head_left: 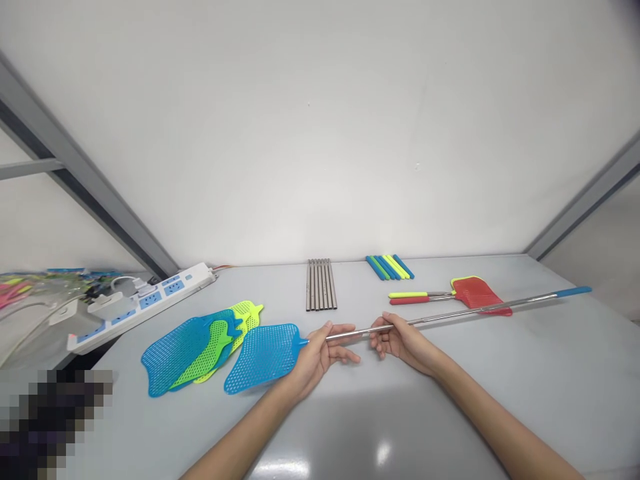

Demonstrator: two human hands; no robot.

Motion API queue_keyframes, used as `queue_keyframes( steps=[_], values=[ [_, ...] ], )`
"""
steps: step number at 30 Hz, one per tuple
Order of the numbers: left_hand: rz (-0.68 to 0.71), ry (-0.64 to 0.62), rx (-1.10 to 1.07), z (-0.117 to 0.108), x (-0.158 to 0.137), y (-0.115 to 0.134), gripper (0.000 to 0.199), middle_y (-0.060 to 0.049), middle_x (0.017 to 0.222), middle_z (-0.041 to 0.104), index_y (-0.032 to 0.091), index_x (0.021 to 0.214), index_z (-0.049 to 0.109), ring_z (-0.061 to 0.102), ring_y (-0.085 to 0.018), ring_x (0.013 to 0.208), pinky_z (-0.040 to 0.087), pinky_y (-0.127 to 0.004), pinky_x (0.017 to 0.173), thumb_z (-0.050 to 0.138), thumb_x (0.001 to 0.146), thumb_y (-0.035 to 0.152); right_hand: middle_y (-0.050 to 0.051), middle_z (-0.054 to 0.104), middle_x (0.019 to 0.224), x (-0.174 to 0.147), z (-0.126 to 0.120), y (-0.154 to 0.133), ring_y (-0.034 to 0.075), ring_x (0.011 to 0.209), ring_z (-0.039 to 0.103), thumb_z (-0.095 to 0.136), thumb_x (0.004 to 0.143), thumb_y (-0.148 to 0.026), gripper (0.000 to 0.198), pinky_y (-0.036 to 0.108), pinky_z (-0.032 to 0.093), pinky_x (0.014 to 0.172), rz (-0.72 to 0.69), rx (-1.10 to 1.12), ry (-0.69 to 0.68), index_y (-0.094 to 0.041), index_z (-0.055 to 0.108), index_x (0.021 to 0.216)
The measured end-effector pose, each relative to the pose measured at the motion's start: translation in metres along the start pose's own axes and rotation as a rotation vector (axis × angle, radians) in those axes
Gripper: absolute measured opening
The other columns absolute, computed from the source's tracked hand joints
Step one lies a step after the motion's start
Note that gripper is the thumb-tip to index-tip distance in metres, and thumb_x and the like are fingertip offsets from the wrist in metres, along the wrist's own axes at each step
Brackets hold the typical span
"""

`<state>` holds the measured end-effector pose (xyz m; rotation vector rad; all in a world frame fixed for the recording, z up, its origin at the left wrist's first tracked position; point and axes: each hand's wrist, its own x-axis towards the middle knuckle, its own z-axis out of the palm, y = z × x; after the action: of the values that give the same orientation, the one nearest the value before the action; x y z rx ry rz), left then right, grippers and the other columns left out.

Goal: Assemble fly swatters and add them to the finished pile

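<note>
A blue fly swatter (265, 357) with a long, extended metal rod lies across both my hands above the table. Its perforated head points left, and its blue grip end reaches far to the right. My left hand (320, 353) holds the rod close to the head, thumb on top and the other fingers loosely curled. Farther along, my right hand (397, 340) pinches the rod between thumb and fingers. Left of my left hand lies a fanned pile of blue, green and yellow swatter heads (185, 350). Behind the rod rest a red swatter (475, 295) and a yellow one partly under it.
Several metal rods (321, 285) lie side by side near the wall. To their right is a row of blue, green and yellow grip sleeves (390, 267). A white power strip (150, 303) with plugs and cables runs along the left edge, beside bagged colourful items (45, 290).
</note>
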<state>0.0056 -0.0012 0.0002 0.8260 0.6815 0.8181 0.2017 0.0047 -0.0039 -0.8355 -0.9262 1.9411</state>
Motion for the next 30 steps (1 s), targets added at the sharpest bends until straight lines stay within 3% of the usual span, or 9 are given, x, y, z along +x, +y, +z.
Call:
queue_keyframes(
  steps=[6,12,18,30],
  values=[
    [-0.008,-0.021,-0.002,-0.0002,0.0001,0.0029,0.043,-0.017,0.105,0.056,0.009,0.101,0.054,0.06,-0.019,0.069,0.035,-0.029,0.066,0.034,0.081,0.041,0.007,0.055,0.069,-0.0005,0.0004,-0.0003,0.016,0.062,0.051,0.036,0.079,-0.04,0.034,0.028,0.038,0.054,-0.008,-0.015,-0.001,-0.013,0.055,0.073],
    [-0.016,-0.128,0.017,-0.0001,-0.0023,0.0048,0.046,-0.019,0.106,0.055,0.009,0.104,0.051,0.06,-0.023,0.072,0.033,-0.034,0.07,0.03,0.082,0.042,0.008,0.055,0.071,-0.0012,0.0004,-0.0014,0.016,0.063,0.051,0.033,0.08,-0.04,0.036,0.029,0.037,0.054,0.002,-0.023,-0.047,-0.013,0.056,0.075],
    [-0.042,-0.192,0.008,-0.0012,-0.0047,0.0066,0.045,-0.019,0.103,0.057,0.007,0.106,0.05,0.059,-0.023,0.077,0.033,-0.035,0.073,0.025,0.084,0.038,0.008,0.054,0.065,-0.0058,0.0039,-0.0021,0.014,0.059,0.049,0.029,0.081,-0.043,0.047,0.031,0.036,0.064,0.032,-0.067,-0.142,-0.012,0.053,0.055],
    [-0.021,-0.212,0.011,-0.0006,-0.0051,0.0051,0.046,-0.017,0.094,0.06,0.007,0.105,0.051,0.058,-0.022,0.075,0.034,-0.032,0.07,0.026,0.084,0.039,0.007,0.053,0.062,-0.0082,0.0091,-0.0024,0.015,0.059,0.049,0.029,0.081,-0.043,0.045,0.031,0.035,0.065,0.067,-0.068,-0.15,-0.012,0.055,0.059]
  ],
)
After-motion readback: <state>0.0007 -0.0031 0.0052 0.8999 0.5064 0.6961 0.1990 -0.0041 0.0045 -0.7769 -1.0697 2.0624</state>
